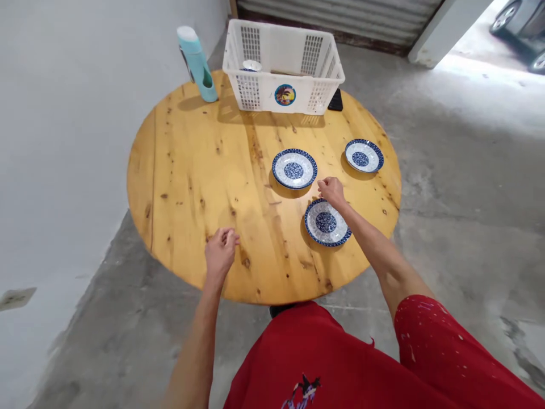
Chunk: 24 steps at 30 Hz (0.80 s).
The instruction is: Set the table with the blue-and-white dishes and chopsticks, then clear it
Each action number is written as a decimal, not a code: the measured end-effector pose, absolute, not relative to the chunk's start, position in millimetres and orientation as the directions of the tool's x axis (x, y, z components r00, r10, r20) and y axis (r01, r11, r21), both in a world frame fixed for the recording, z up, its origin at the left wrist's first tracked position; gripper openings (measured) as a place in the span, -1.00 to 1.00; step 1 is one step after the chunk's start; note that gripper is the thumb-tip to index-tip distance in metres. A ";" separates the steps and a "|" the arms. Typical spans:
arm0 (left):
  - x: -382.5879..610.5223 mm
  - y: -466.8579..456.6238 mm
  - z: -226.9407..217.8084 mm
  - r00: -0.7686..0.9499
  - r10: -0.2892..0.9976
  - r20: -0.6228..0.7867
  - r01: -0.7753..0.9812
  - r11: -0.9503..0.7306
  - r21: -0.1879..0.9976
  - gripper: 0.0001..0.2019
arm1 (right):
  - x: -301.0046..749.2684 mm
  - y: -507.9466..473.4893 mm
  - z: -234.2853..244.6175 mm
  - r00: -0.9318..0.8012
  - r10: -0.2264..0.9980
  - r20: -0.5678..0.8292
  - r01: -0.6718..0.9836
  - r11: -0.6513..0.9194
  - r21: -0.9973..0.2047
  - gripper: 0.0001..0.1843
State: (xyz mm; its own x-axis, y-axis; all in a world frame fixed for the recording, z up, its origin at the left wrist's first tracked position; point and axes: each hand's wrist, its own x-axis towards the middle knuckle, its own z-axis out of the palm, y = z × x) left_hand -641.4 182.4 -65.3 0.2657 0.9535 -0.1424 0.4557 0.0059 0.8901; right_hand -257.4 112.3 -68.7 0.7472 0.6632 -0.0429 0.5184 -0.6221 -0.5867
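Observation:
Three small blue-and-white saucers lie on a round wooden table (191, 170): a middle saucer (294, 168), a far right saucer (364, 155) and a near saucer (327, 222). My right hand (331, 191) hovers with fingers curled just above the far rim of the near saucer, and nothing shows in it. Over the table's near edge, my left hand (220, 251) is loosely closed, and it holds nothing that I can see.
A white plastic basket (284, 68) stands at the table's far side with a small white cup (251, 66) inside. A teal bottle (196, 63) stands left of it, a dark object (336, 101) behind its right corner. White wall on the left, concrete floor around.

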 end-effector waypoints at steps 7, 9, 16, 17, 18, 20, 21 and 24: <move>-500.1 271.4 -76.8 0.499 0.866 -0.016 0.528 -0.290 0.798 -0.77 | -220.4 152.9 -85.4 0.776 0.631 0.000 0.568 -0.698 -0.436 -0.80; -472.5 285.9 -83.1 0.537 0.843 0.028 0.529 -0.363 0.767 -0.78 | -214.9 158.5 -94.8 0.768 0.641 0.006 0.581 -0.693 -0.427 -0.80; -428.9 308.9 -90.1 0.603 0.796 0.056 0.493 -0.428 0.757 -0.78 | -212.3 166.4 -109.5 0.758 0.650 0.063 0.618 -0.683 -0.389 -0.77; -427.1 309.2 -89.2 0.602 0.798 0.035 0.507 -0.416 0.755 -0.80 | -213.4 166.4 -109.5 0.756 0.651 0.070 0.624 -0.684 -0.378 -0.77; -425.8 309.2 -88.8 0.597 0.802 0.014 0.521 -0.401 0.753 -0.82 | -214.3 166.2 -109.8 0.756 0.650 0.077 0.628 -0.687 -0.367 -0.76; -423.7 309.3 -91.0 0.583 0.812 -0.008 0.531 -0.373 0.761 -0.84 | -213.9 165.4 -112.9 0.754 0.651 0.090 0.634 -0.687 -0.355 -0.75; -422.7 309.7 -94.4 0.580 0.814 -0.007 0.518 -0.362 0.775 -0.84 | -212.4 164.9 -116.5 0.751 0.654 0.095 0.639 -0.682 -0.356 -0.74; -419.0 313.5 -113.4 0.585 0.810 0.041 0.400 -0.332 0.855 -0.79 | -202.2 163.1 -135.6 0.728 0.678 0.097 0.658 -0.652 -0.377 -0.67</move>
